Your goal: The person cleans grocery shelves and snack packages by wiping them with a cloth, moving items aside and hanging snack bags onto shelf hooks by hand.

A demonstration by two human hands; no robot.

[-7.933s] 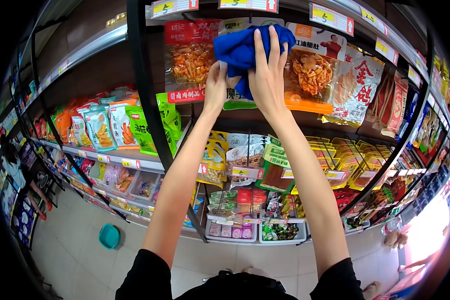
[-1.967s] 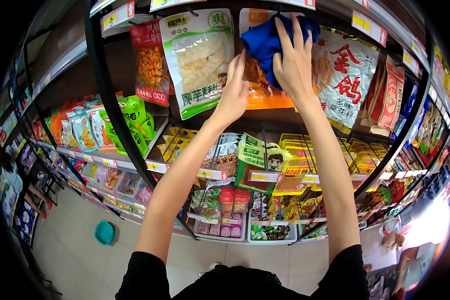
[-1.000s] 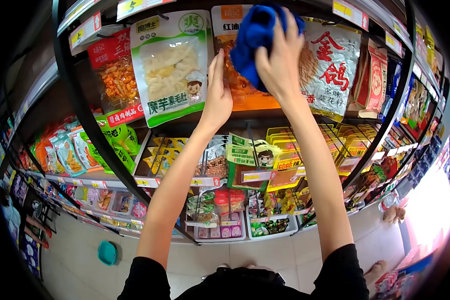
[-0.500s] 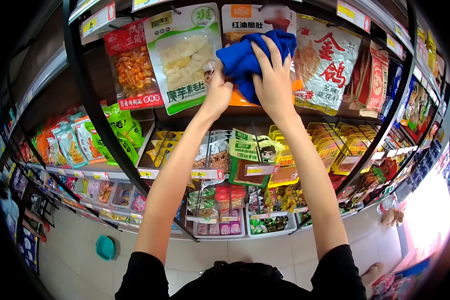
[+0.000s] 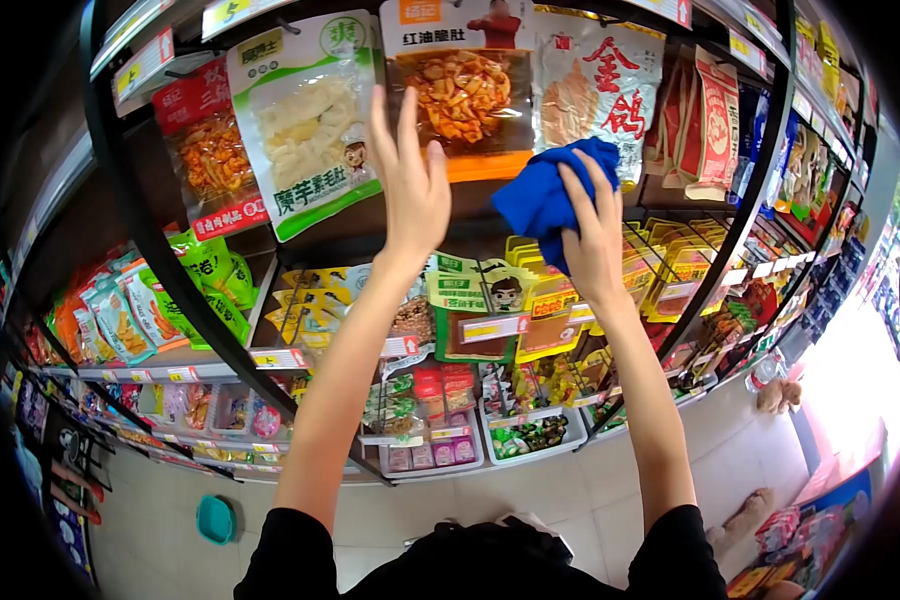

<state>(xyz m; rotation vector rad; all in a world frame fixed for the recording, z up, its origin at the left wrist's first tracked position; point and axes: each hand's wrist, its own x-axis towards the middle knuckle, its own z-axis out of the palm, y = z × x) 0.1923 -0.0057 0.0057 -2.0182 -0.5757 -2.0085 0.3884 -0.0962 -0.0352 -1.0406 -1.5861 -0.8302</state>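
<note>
A bunched blue cloth (image 5: pixel 542 205) is in my right hand (image 5: pixel 598 240), just below a silver snack bag (image 5: pixel 580 85) with red characters. My left hand (image 5: pixel 412 195) is empty, its fingers apart and pointing up. It hovers between a white-and-green snack bag (image 5: pixel 305 130) and a clear-fronted bag of red-orange food (image 5: pixel 460 95) with an orange bottom band. I cannot tell whether its fingertips touch either bag. All three bags hang in the top row of the rack.
Below hang yellow packets (image 5: pixel 550 310) and green-topped packets (image 5: pixel 475 300) on hooks. White bins (image 5: pixel 535 450) hold small sweets at the bottom. Dark uprights (image 5: pixel 185 235) frame the rack. A teal basin (image 5: pixel 215 520) stands on the tiled floor, and a plush toy (image 5: pixel 778 397) lies at right.
My right hand has moved down and right with the cloth, off the red-orange food bag. My left hand has come away from the cloth, moved left and opened. The view has shifted slightly.
</note>
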